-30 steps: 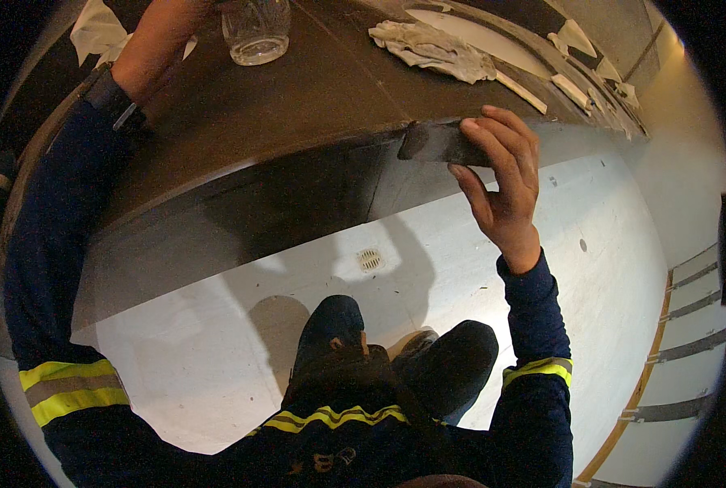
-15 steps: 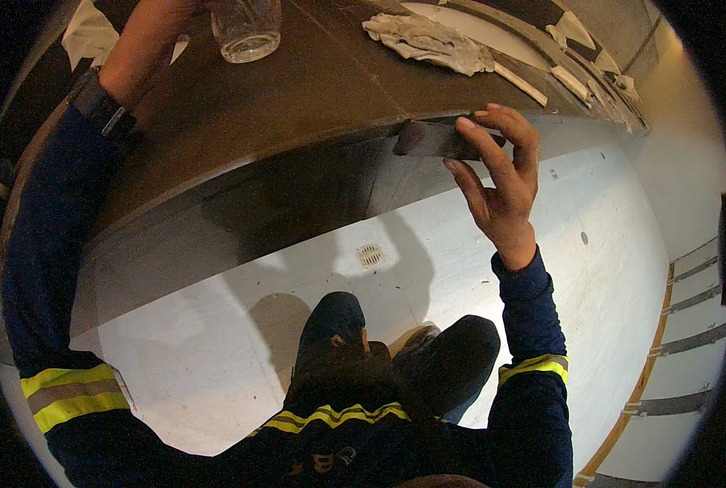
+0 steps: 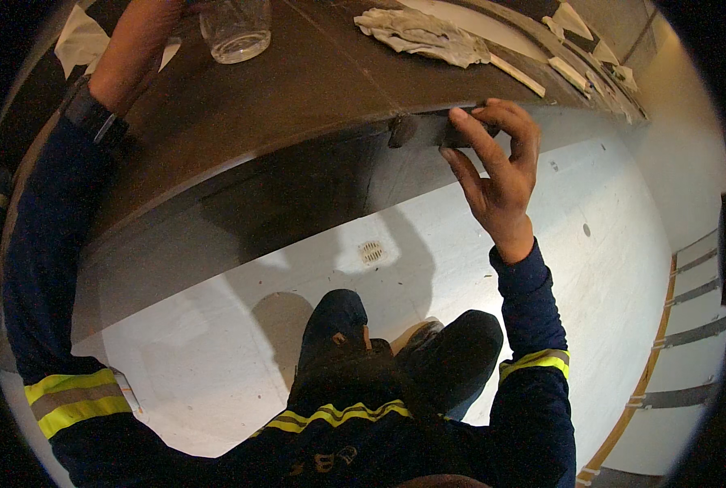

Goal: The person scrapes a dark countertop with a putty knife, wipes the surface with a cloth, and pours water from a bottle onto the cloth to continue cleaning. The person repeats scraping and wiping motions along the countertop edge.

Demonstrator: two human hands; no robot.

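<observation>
My right hand (image 3: 501, 163) is at the panel's near edge, thumb and fingers pinching a dark, flat, block-like piece (image 3: 454, 135). That piece lies against the side face of a large brown curved panel (image 3: 265, 98). Just left of it a small dark patch (image 3: 402, 130) shows on the face; what it is, I cannot tell. My left arm reaches over the panel's left part, and my left hand (image 3: 156, 20) runs out of the picture at the top, its fingers hidden. Beside it a clear glass tumbler (image 3: 237, 37) stands on the panel.
A crumpled pale cloth (image 3: 424, 37) and a light wooden stick (image 3: 517, 75) lie on the panel's far right, near torn masking paper (image 3: 574, 24). Below is a pale floor (image 3: 566, 268) with a small drain grate (image 3: 371, 252). My bent knees (image 3: 334, 325) are under the edge.
The dark piece has shifted right and turned in my right hand, and the patch to its left now shows. The view has moved slightly; my left arm stays over the panel.
</observation>
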